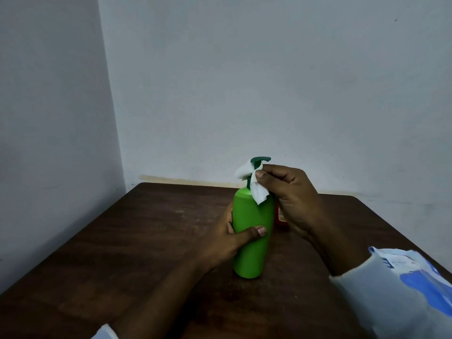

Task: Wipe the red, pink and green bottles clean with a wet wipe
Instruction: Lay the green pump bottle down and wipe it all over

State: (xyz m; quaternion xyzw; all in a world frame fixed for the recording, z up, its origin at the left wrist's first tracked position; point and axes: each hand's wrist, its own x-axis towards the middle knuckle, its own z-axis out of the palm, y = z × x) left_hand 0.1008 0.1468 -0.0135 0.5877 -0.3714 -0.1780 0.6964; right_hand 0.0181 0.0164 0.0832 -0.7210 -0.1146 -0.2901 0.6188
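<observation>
A green pump bottle [252,231] stands upright in the middle of the dark wooden table [137,241]. My left hand [227,243] grips its body from the left, thumb across the front. My right hand [291,194] pinches a white wet wipe [254,184] against the dark green pump neck, just under the pump head. A red bottle [280,216] shows as a thin strip behind the green bottle, mostly hidden by my right hand. No pink bottle is in view.
A blue and white wet wipe pack [420,282] lies at the table's right front edge, beside my right sleeve. Pale walls meet in a corner behind the table at the left.
</observation>
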